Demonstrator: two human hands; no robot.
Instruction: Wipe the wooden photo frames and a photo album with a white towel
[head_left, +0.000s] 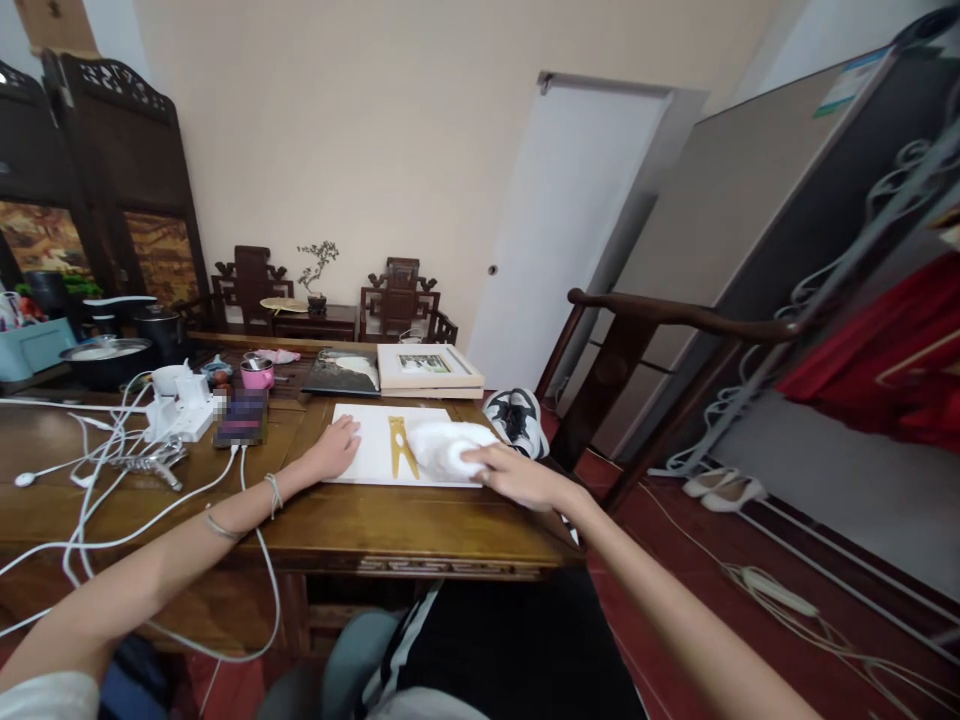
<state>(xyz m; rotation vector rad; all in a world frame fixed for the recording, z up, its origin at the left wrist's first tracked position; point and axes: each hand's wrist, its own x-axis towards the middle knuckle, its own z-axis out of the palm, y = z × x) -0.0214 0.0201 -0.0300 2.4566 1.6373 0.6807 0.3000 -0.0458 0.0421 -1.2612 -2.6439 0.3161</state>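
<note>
A flat white panel with a gold figure on its face lies on the wooden table. My left hand rests on the panel's left edge, its fingers laid out and holding nothing. Bunched in my right hand is a white cloth, which lies over the right part of the panel. The cloth hides that side of the surface, and part of the gold figure's right edge lies close to it.
Behind the panel are a dark picture book and a framed picture. Sneakers stand to the right, by a wooden chair. At left lie a phone, a power strip, tangled white cables and a pink cup.
</note>
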